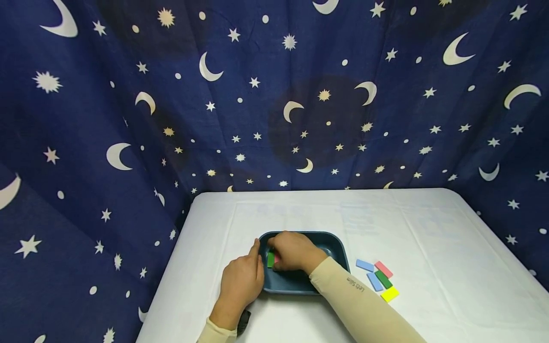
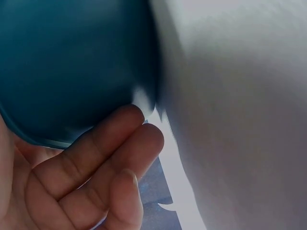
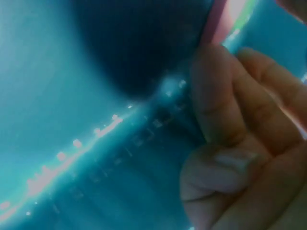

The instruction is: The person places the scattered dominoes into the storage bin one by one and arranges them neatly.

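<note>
Where the bottom edge of the head view cuts off two cream sleeves, a dark band shows by the left wrist. Above it, left of the frame's lower middle, the left hand holds a dark teal tray at its left rim, index finger straight and pointing up the picture; the left wrist view shows other fingers bent near the tray's outer wall. Apart from it, the right hand reaches into the tray and pinches a pink tile in the tray's left part. Most of this tile is hidden, so which way its long axis runs cannot be told. Just left of it in the tray is a green tile, its visible part longer up and down the picture. The tray's own long axis runs across the frame. Outside, to the tray's right, five tiles lie close together on the white tablecloth: a yellow tile slanting up to the right, then a lower blue tile, a loose green tile, a loose pink tile and an upper blue tile, all four slanting down to the right, the last most gently. Behind the table hangs a navy curtain patterned with pale moons and stars.
</note>
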